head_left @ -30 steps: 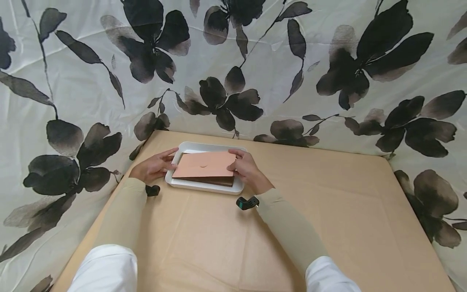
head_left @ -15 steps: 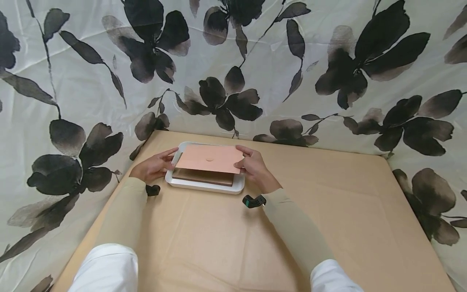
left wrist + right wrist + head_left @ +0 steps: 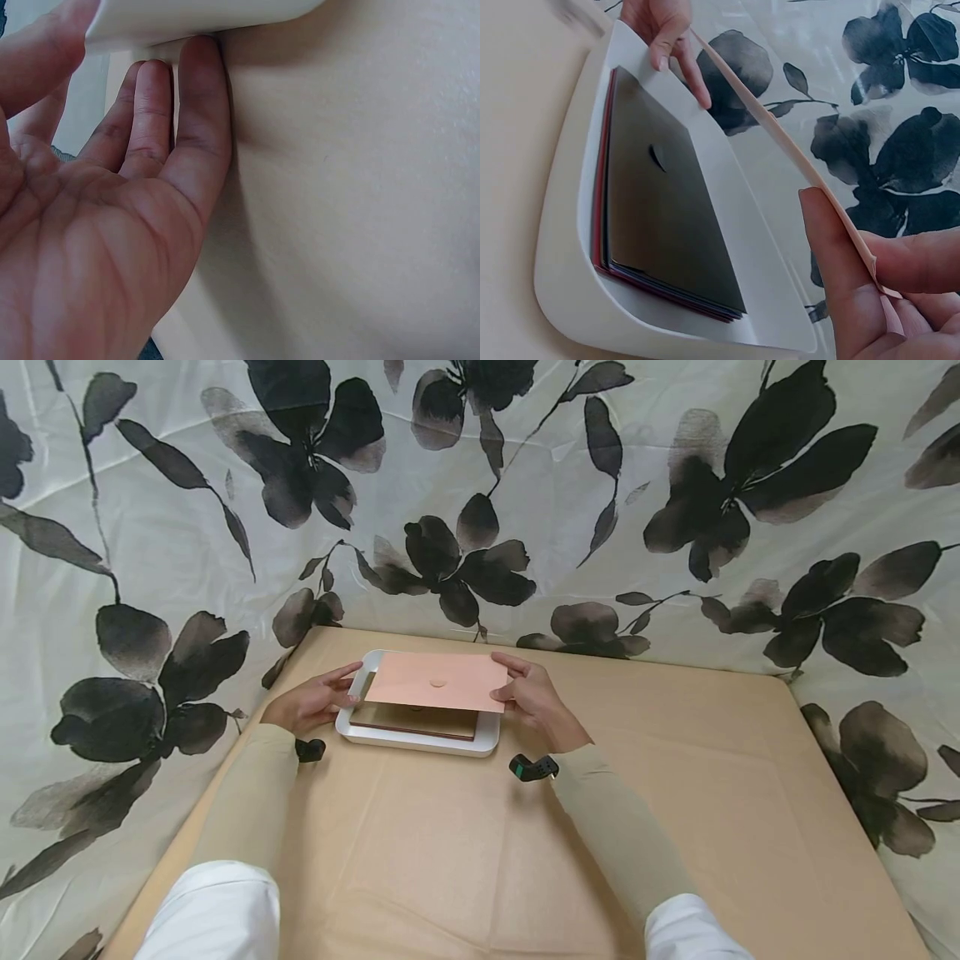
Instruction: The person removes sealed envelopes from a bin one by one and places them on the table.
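A peach envelope with a small round flap tab is raised above the white tray. My right hand pinches its right edge, thumb on one face and fingers on the other, as the right wrist view shows. Inside the tray lies a stack of envelopes, a dark brownish-gold one on top and dark red edges below. My left hand holds the tray's left rim, thumb over the edge; in the left wrist view its fingers reach under the tray's side.
The tray stands near the back left of a table with a tan cover. A white cloth with dark flowers hangs behind and along the sides. Each wrist wears a black camera.
My right hand has lifted the peach envelope off the stack, up and to the right, uncovering the brownish-gold envelope. My left hand keeps its hold on the tray.
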A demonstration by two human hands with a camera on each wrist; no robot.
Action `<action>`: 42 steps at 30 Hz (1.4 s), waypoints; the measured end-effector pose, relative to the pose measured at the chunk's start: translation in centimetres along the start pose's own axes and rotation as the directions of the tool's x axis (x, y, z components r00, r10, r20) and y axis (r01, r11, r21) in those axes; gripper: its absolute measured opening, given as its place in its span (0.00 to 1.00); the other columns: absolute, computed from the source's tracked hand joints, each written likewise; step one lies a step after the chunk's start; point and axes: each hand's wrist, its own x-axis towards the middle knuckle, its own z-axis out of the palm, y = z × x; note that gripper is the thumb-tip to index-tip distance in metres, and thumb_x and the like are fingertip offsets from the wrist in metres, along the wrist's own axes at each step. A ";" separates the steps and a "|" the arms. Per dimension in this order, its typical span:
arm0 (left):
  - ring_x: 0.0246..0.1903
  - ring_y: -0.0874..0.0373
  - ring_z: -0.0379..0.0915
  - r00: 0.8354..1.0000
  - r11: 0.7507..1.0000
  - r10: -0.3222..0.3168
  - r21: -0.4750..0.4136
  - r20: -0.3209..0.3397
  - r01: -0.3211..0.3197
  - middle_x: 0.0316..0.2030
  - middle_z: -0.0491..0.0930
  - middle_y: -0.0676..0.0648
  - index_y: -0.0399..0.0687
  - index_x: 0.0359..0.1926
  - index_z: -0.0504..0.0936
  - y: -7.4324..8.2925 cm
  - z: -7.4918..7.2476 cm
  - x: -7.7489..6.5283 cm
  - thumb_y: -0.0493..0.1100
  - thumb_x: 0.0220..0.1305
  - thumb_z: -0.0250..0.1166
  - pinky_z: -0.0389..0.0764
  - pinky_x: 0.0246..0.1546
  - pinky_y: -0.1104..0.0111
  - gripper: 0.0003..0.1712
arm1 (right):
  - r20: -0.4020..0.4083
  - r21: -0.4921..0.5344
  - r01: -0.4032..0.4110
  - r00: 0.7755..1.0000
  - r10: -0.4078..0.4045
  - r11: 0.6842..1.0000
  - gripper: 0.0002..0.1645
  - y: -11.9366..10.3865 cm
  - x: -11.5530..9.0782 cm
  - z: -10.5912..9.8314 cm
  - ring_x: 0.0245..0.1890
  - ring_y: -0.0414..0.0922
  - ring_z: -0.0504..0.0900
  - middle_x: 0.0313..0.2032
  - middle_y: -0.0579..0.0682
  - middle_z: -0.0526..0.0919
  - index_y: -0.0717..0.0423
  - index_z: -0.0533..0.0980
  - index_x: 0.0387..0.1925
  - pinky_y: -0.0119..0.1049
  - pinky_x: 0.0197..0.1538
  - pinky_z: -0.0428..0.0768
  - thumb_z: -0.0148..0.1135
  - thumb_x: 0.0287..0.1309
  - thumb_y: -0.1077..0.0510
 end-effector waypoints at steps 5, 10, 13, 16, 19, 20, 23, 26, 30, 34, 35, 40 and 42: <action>0.79 0.35 0.48 1.000 1.000 0.002 0.004 0.011 -0.002 0.84 0.41 0.39 0.65 0.85 0.38 0.1 0.0 0.0 0.30 0.74 0.57 0.72 0.71 0.47 0.52 | -0.014 -0.002 0.001 1.000 -0.001 1.000 0.48 -0.4 -0.2 -0.6 0.52 0.47 0.83 0.73 0.52 0.74 0.45 0.71 0.75 0.33 0.43 0.88 0.58 0.57 0.82; 0.80 0.35 0.48 1.000 1.000 -0.006 0.001 0.012 0.006 0.84 0.39 0.39 0.65 0.85 0.37 0.1 0.0 0.0 0.30 0.74 0.57 0.66 0.73 0.42 0.53 | -0.018 0.004 0.000 1.000 0.000 1.000 0.49 -0.6 -0.2 -1.2 0.51 0.48 0.83 0.73 0.52 0.74 0.44 0.72 0.74 0.32 0.41 0.88 0.58 0.56 0.83; 0.80 0.34 0.47 1.000 1.000 -0.013 -0.004 0.007 0.013 0.85 0.39 0.39 0.66 0.85 0.37 -0.1 0.0 -0.1 0.30 0.74 0.57 0.63 0.74 0.41 0.53 | -0.015 0.000 -0.007 1.000 0.007 1.000 0.49 -0.7 -0.4 -1.6 0.51 0.47 0.82 0.73 0.52 0.73 0.45 0.72 0.74 0.31 0.40 0.88 0.58 0.56 0.83; 0.80 0.35 0.48 1.000 1.000 -0.010 -0.003 0.007 0.010 0.85 0.39 0.40 0.66 0.85 0.38 -0.1 0.0 -0.1 0.30 0.73 0.58 0.70 0.72 0.46 0.53 | -0.024 -0.019 -0.017 1.000 0.016 1.000 0.47 -0.8 -0.5 -2.1 0.48 0.46 0.82 0.73 0.52 0.73 0.43 0.73 0.74 0.30 0.38 0.87 0.59 0.58 0.82; 0.79 0.35 0.49 1.000 1.000 0.007 -0.005 0.014 -0.007 0.84 0.40 0.39 0.65 0.85 0.38 -0.2 0.0 -0.1 0.29 0.73 0.58 0.78 0.65 0.55 0.54 | -0.026 -0.019 -0.013 1.000 0.012 1.000 0.47 -1.1 -0.5 -2.6 0.47 0.45 0.82 0.74 0.52 0.73 0.43 0.73 0.74 0.29 0.38 0.86 0.58 0.58 0.81; 0.79 0.35 0.49 1.000 1.000 0.010 -0.007 0.015 -0.010 0.84 0.40 0.39 0.65 0.85 0.38 -0.3 -0.1 -0.1 0.29 0.73 0.58 0.80 0.62 0.57 0.54 | -0.024 -0.016 -0.010 1.000 0.010 1.000 0.47 -1.1 -0.5 -2.8 0.46 0.45 0.82 0.74 0.53 0.73 0.44 0.72 0.74 0.29 0.38 0.86 0.58 0.58 0.82; 0.79 0.34 0.50 1.000 1.000 0.012 -0.014 0.015 -0.011 0.84 0.41 0.39 0.64 0.85 0.38 -0.3 -0.2 0.0 0.29 0.73 0.57 0.80 0.62 0.57 0.53 | -0.016 -0.003 -0.005 1.000 0.005 1.000 0.48 -1.3 -0.6 -3.2 0.48 0.44 0.82 0.74 0.54 0.72 0.46 0.72 0.74 0.28 0.37 0.86 0.57 0.57 0.83; 0.79 0.34 0.49 1.000 1.000 0.006 -0.014 0.015 -0.006 0.84 0.40 0.39 0.64 0.85 0.38 -0.2 -0.2 0.0 0.28 0.73 0.57 0.75 0.68 0.50 0.54 | -0.014 0.004 -0.008 1.000 0.009 1.000 0.48 -1.3 -0.6 -3.5 0.50 0.44 0.81 0.75 0.53 0.71 0.47 0.71 0.75 0.28 0.37 0.85 0.56 0.57 0.83; 0.80 0.34 0.47 1.000 1.000 0.002 -0.008 0.012 -0.002 0.85 0.40 0.39 0.64 0.85 0.38 0.0 0.0 0.1 0.29 0.73 0.57 0.65 0.74 0.43 0.53 | -0.011 0.017 -0.011 1.000 0.011 1.000 0.48 -1.3 -0.6 -3.8 0.55 0.47 0.79 0.75 0.53 0.71 0.48 0.71 0.75 0.28 0.39 0.86 0.56 0.57 0.84; 0.80 0.34 0.47 1.000 1.000 -0.002 -0.008 0.011 0.002 0.85 0.40 0.39 0.64 0.85 0.38 0.0 0.1 0.1 0.29 0.74 0.57 0.62 0.74 0.41 0.53 | -0.013 0.018 -0.014 1.000 0.015 1.000 0.48 -1.2 -0.7 -4.0 0.57 0.48 0.78 0.75 0.52 0.71 0.47 0.71 0.75 0.29 0.39 0.87 0.55 0.57 0.84; 0.80 0.34 0.47 1.000 1.000 -0.003 -0.010 0.010 0.003 0.85 0.40 0.40 0.64 0.85 0.38 0.0 0.1 0.1 0.29 0.74 0.57 0.61 0.74 0.41 0.53 | -0.014 0.016 -0.015 1.000 0.015 1.000 0.48 -1.2 -0.7 -4.1 0.57 0.48 0.79 0.75 0.52 0.71 0.47 0.71 0.75 0.29 0.39 0.87 0.55 0.57 0.84; 0.80 0.35 0.46 1.000 1.000 -0.001 -0.025 0.006 0.001 0.84 0.40 0.39 0.64 0.85 0.38 -0.1 0.0 0.2 0.28 0.73 0.57 0.58 0.76 0.41 0.53 | -0.008 0.029 -0.012 1.000 0.012 1.000 0.48 -1.2 -0.9 -4.5 0.55 0.47 0.79 0.76 0.53 0.70 0.48 0.70 0.75 0.28 0.40 0.87 0.54 0.58 0.85; 0.80 0.35 0.46 1.000 1.000 0.000 -0.029 0.005 0.000 0.84 0.40 0.39 0.63 0.85 0.39 -0.2 -0.1 0.3 0.29 0.73 0.57 0.57 0.76 0.41 0.53 | -0.003 0.038 -0.010 1.000 0.010 0.999 0.48 -1.2 -0.9 -4.7 0.54 0.46 0.79 0.76 0.53 0.69 0.49 0.70 0.75 0.28 0.40 0.86 0.53 0.58 0.85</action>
